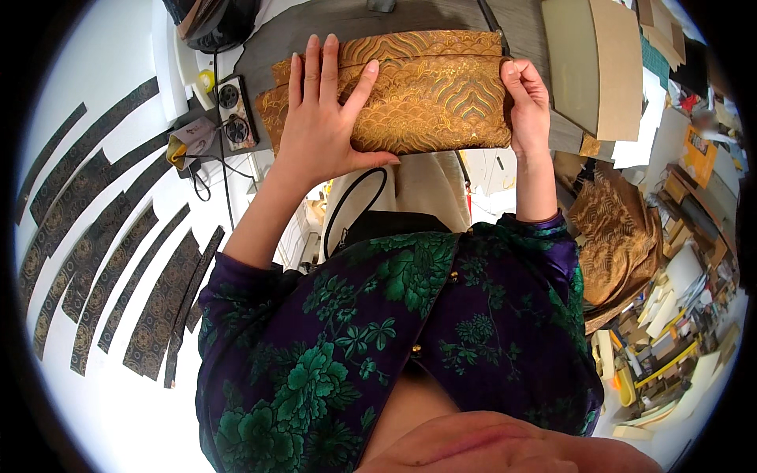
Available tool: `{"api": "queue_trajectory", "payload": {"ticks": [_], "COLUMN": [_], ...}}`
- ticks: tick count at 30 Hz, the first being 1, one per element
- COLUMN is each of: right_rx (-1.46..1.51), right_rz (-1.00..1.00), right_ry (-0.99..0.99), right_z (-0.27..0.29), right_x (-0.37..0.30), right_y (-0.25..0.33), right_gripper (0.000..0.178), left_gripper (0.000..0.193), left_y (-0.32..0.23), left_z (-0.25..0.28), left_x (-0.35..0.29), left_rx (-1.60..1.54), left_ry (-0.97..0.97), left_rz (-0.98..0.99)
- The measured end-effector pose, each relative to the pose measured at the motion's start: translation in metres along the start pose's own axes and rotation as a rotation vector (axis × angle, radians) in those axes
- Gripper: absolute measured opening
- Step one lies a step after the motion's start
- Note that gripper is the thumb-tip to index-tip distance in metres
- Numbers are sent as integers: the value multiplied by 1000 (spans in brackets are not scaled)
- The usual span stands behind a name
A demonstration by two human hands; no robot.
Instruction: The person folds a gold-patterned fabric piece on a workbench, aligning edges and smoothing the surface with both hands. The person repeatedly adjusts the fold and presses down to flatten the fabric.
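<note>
A folded piece of gold-brown brocade fabric (430, 98), patterned with waves and scales, lies across the near edge of the dark table (272, 43). My left hand (327, 118) rests flat on its left part, fingers spread and pointing away from me. At the right end, my right hand (527, 94) pinches the fabric's edge between thumb and bent fingers. A fold line runs across the cloth near its far side. What lies under the fabric is hidden.
Sheets of tan board (615, 71) stand right of the fabric. Left, a power strip (234, 110) with cables sits by the table edge. More gold-brown cloth (619, 236) hangs at the right, near cluttered shelves (670, 315). Dark patterned strips (118, 260) lie on a white surface at left.
</note>
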State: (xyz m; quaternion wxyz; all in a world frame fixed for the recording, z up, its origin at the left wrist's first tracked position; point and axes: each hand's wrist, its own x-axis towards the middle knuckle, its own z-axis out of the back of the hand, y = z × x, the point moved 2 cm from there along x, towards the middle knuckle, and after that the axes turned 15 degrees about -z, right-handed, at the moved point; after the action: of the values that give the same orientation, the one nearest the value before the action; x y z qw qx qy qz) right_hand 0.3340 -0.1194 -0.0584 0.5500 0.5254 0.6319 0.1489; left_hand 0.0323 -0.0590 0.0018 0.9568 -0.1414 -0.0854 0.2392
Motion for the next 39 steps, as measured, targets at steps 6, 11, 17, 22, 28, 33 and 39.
{"api": "queue_trajectory", "payload": {"ticks": [6,11,17,22,28,33,39], "right_rx": [-8,12,-53,-169,-272,-1185,-1387], "right_rz": [11,-6,-74,-26,183,857,812], "right_ry": [26,45,-68,-164,-322,-309,53], "right_z": [-1,2,4,8,0,-52,-100], "right_x": [-1,0,-2,-26,-34,-51,-42], "right_y": [3,2,-1,-10,-8,30,3], "right_gripper": [16,16,19,23,15,25,39], "left_gripper": [129,129,130,129,131,132,130], "left_y": [0,-1,0,0,0,0,1], "left_z": [0,1,0,-1,0,-1,-3], "left_x": [0,1,2,1,2,2,2], "left_rx": [8,6,3,2,4,2,-19], "left_ry": [16,14,11,13,-12,-11,-25], "left_rz": [6,9,7,10,2,6,1]}}
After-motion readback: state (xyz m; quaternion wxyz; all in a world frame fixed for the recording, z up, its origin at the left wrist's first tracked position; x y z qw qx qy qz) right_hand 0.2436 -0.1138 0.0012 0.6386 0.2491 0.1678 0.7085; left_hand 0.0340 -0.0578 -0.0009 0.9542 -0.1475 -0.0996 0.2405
